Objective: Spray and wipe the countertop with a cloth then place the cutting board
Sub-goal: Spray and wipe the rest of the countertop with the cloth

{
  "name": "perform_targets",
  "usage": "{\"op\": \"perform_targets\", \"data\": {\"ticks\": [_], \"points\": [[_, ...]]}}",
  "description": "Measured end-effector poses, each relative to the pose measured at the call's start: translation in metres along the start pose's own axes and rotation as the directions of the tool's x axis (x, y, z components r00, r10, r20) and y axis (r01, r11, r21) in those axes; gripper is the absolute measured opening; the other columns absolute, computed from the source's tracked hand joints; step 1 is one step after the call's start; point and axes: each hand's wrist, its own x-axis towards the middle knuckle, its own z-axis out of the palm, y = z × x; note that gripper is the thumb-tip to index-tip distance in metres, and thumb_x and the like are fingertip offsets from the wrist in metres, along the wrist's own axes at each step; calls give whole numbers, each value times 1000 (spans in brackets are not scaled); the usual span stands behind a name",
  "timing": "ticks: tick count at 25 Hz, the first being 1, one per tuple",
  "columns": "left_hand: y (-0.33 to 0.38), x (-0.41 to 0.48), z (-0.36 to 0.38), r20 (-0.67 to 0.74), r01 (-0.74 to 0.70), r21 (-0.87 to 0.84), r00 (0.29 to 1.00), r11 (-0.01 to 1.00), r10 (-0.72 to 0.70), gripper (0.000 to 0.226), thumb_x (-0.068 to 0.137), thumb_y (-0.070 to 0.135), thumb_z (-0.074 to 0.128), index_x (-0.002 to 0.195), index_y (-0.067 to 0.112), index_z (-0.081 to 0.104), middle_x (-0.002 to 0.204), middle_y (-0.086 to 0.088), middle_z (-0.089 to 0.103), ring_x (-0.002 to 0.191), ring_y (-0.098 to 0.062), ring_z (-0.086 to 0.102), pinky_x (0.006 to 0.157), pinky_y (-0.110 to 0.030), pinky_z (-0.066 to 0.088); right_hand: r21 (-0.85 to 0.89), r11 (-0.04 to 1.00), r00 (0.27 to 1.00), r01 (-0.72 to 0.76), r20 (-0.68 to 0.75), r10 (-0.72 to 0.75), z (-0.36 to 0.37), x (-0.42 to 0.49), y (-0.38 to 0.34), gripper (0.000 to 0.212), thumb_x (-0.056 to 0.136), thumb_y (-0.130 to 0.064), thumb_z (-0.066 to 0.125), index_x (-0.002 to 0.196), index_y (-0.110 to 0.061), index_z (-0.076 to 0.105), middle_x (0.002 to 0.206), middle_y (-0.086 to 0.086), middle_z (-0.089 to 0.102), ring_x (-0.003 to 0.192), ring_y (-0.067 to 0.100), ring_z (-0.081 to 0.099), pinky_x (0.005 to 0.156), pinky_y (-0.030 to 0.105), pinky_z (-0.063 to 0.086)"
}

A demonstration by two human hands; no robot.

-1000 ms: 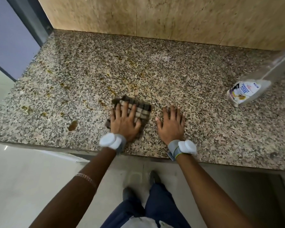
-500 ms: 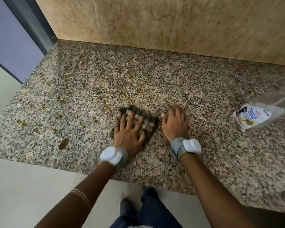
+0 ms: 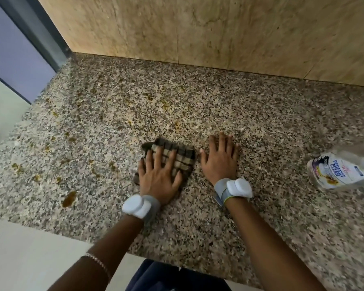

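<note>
A speckled granite countertop (image 3: 219,101) carries yellow-brown stains, the largest a blot (image 3: 68,198) near the front left. A brown checked cloth (image 3: 183,158) lies folded in the middle of it. My left hand (image 3: 158,179) presses flat on the cloth with fingers spread, covering its near half. My right hand (image 3: 220,160) rests flat on the bare stone just right of the cloth, fingers apart, holding nothing. A clear spray bottle (image 3: 336,173) with a white label lies on its side at the right edge of the view. No cutting board is in view.
A beige stone wall (image 3: 219,32) closes the back of the counter. A grey door frame (image 3: 40,36) and a purple panel stand at the left end. The counter's front edge runs just below my wrists, with pale floor beneath.
Both hands and the cloth have slid away from the counter's front edge toward the wall. The view has shifted with them; the bottle has not visibly moved.
</note>
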Motion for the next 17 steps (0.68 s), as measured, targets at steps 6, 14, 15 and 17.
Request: {"op": "perform_targets", "data": {"ticks": [6, 14, 15, 17], "points": [[11, 102, -22, 23, 11, -72, 1000, 997, -10, 65, 92, 58, 17, 150, 32, 1, 159, -11, -4, 144, -39, 1, 115, -58, 3, 14, 1000, 998, -13, -59, 14, 1, -1, -3, 53, 89, -41, 44, 134, -13, 47, 144, 17, 41, 135, 41, 32, 109, 58, 22], [4, 118, -20, 4, -154, 20, 988, 988, 154, 68, 87, 61, 11, 148, 36, -2, 159, -9, -1, 144, -39, 4, 114, -57, 3, 14, 976, 974, -216, -65, 217, 0, 35, 17, 56, 94, -42, 41, 142, -15, 36, 154, 15, 24, 141, 39, 16, 113, 57, 7], [9, 149, -23, -2, -153, 12, 988, 988, 153, 66, 89, 60, 14, 149, 35, -1, 159, -9, 0, 144, -40, 5, 114, -58, 4, 4, 977, 974, -213, -72, 213, 1, 35, 16, 56, 94, -43, 41, 142, -15, 36, 154, 14, 24, 142, 39, 16, 113, 57, 7], [21, 197, -33, 13, -132, -1, 991, 991, 132, 63, 93, 56, 20, 149, 34, 3, 159, -11, 2, 144, -40, 6, 115, -59, 5, 9, 974, 972, -225, -75, 225, 2, 34, 17, 57, 93, -44, 40, 142, -16, 35, 154, 13, 23, 142, 37, 15, 113, 56, 6]]}}
